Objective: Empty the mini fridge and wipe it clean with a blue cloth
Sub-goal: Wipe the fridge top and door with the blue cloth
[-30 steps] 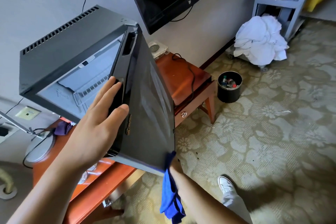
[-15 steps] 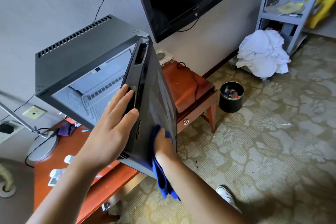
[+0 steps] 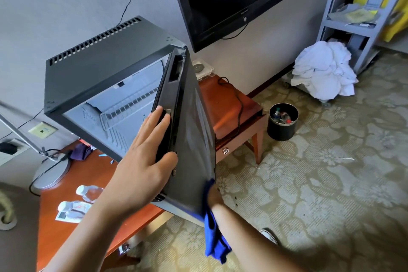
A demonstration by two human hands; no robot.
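Patterned beige carpet (image 3: 320, 183) surrounds one reddish wooden bench (image 3: 72, 187) carrying one dark grey mini fridge (image 3: 106, 59), its black door (image 3: 192, 139) open, plus two clear water bottles (image 3: 88, 192). Left hand (image 3: 143, 161) rests on the door edge, fingers straight. Right hand (image 3: 213, 194), mostly hidden, seemingly presses one blue cloth (image 3: 215, 238) against the door's lower corner.

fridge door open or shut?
Open. The door stands swung out from the mini fridge, the inside wire shelf showing; left hand holds its edge.
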